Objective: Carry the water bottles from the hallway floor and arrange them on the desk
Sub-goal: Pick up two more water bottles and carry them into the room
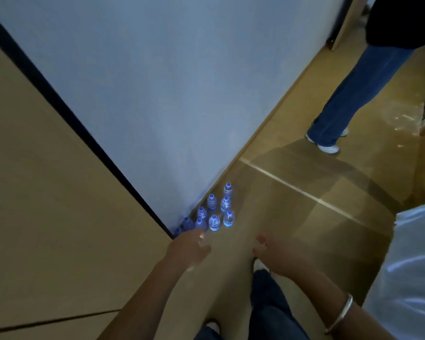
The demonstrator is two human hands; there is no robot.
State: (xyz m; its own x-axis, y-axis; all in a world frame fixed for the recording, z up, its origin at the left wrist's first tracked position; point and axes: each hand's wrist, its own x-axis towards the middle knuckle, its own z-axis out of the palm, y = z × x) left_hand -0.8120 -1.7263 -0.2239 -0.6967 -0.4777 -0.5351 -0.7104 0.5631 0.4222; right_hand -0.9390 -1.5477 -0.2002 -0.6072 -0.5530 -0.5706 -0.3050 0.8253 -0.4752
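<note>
The upright water bottles (214, 212) cluster on the floor against the white wall (157, 94), just beyond the nearer, seemingly empty left hand (190, 251); right hand (277, 256) loosely open.

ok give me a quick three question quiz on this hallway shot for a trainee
1. True or false: the left hand already holds a water bottle.
2. Where do the water bottles stand? A) on a desk B) on the floor by the white wall C) in a box
3. What is worn on the right hand's wrist?

Key: 1 false, both hands are open and reaching. 2 B. 3 a silver bangle.
</note>
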